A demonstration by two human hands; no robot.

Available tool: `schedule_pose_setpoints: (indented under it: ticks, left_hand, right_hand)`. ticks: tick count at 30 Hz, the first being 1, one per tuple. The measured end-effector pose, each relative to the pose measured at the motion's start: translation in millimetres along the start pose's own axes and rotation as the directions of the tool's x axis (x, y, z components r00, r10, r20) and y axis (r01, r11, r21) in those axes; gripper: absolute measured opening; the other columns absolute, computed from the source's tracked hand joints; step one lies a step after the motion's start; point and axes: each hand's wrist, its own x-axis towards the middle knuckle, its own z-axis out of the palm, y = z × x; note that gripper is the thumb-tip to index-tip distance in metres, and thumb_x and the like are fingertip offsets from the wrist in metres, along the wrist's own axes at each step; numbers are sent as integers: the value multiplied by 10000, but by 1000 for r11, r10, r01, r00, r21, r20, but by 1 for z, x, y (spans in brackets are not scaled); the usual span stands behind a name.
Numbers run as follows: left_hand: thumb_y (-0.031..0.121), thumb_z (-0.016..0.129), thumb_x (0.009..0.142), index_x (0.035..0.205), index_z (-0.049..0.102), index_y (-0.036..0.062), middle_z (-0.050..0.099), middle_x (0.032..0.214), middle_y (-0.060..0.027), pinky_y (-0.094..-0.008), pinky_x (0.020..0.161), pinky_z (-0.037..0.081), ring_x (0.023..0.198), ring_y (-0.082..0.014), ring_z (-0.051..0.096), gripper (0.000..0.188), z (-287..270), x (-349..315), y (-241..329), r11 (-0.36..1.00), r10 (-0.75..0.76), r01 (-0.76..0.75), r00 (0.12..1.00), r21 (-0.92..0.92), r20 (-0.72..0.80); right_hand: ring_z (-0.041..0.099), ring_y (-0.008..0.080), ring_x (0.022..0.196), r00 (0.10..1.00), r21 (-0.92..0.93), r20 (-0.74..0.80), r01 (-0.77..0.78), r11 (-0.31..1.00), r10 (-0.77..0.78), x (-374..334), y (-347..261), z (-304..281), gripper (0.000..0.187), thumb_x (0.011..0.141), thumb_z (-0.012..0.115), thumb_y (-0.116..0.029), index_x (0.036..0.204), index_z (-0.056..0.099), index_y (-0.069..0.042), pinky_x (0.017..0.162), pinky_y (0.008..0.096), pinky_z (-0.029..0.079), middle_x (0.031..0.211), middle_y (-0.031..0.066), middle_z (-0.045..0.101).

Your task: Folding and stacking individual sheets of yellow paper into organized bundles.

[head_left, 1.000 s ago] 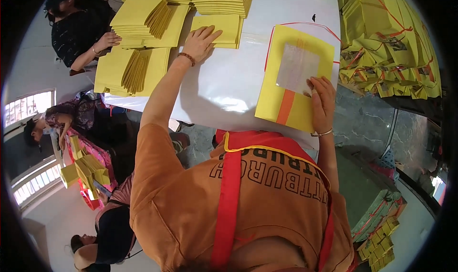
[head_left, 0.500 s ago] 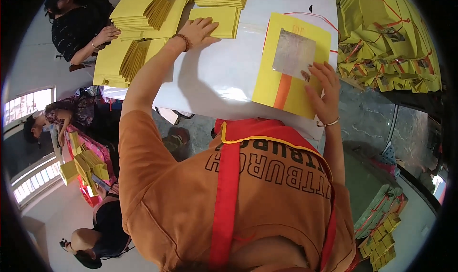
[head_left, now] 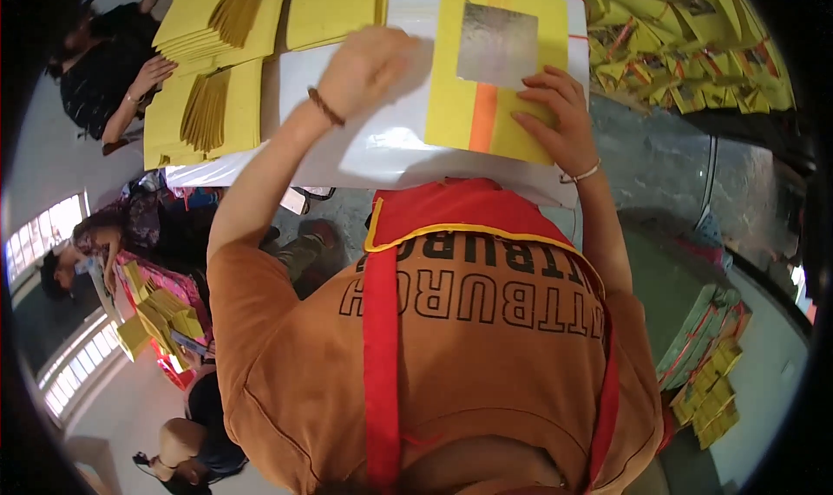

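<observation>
A large yellow paper sheet (head_left: 451, 104), with a silver square (head_left: 499, 42) and an orange stripe, lies flat on the white table. My right hand (head_left: 560, 122) rests on its right edge, fingers apart and stretched over the paper. Left of the sheet, my left hand (head_left: 369, 70) hangs over the table, its fingers smeared by motion; nothing held shows clearly. Just beyond it lies a folded yellow paper stack (head_left: 334, 13). More yellow paper piles, with fanned edges, stand to the left, including the near pile (head_left: 239, 104).
The white table's front edge (head_left: 382, 176) runs close before my red apron (head_left: 442, 213). Bundled yellow papers with red ties (head_left: 685, 61) sit at the far right. A co-worker's hand (head_left: 152, 74) touches the left piles. Two other people are at the lower left, near more yellow papers (head_left: 165, 317).
My left hand has lifted off the folded yellow stack and come right and nearer, toward the sheet. My right hand stays on the sheet's right edge. The whole view has shifted slightly.
</observation>
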Motion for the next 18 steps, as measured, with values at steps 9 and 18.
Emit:
schedule_pose_setpoints:
  ticks: [9, 18]
  left_hand:
    - [262, 668, 779, 1028, 614, 66, 555, 974, -90, -361, 753, 411, 854, -272, 517, 321, 18, -8, 72, 969, 247, -247, 965, -9, 90]
    - [98, 620, 820, 867, 624, 26, 564, 749, -89, -329, 616, 431, 712, -250, 536, 86, 13, 1, 73, 936, 113, -62, 985, -346, 131]
  right_hand:
    - [475, 263, 1135, 1000, 133, 7, -19, 991, 18, -2, 6, 0, 139, 767, 676, -185, 857, 635, -87, 965, 380, 346, 1083, 26, 608]
    - [411, 241, 1199, 987, 330, 84, -155, 931, 134, -3, 10, -1, 141, 868, 561, -176, 847, 631, -56, 1019, 358, 291, 1116, 29, 604]
